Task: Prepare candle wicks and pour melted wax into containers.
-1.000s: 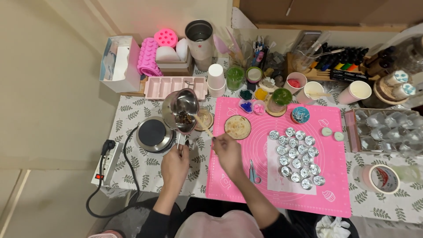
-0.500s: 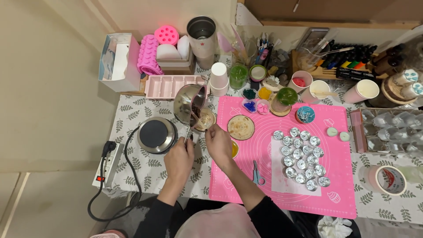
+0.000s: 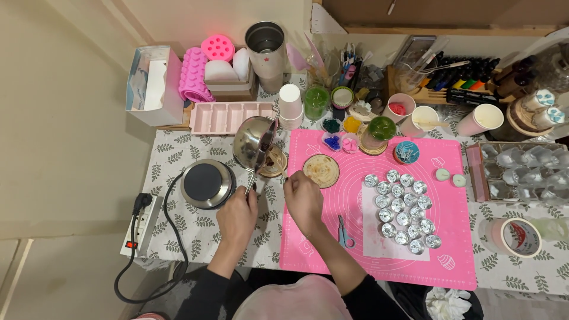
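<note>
Gripping the long handle of a small steel pouring pot, the left hand keeps its grip clamped shut and tips the pot over a round mould at the pink mat's left edge. Beside it, the right hand rests with fingers curled together near a second round mould, holding nothing I can make out. A black hot plate sits left on the leaf-patterned surface; foil tealight cups cluster right.
</note>
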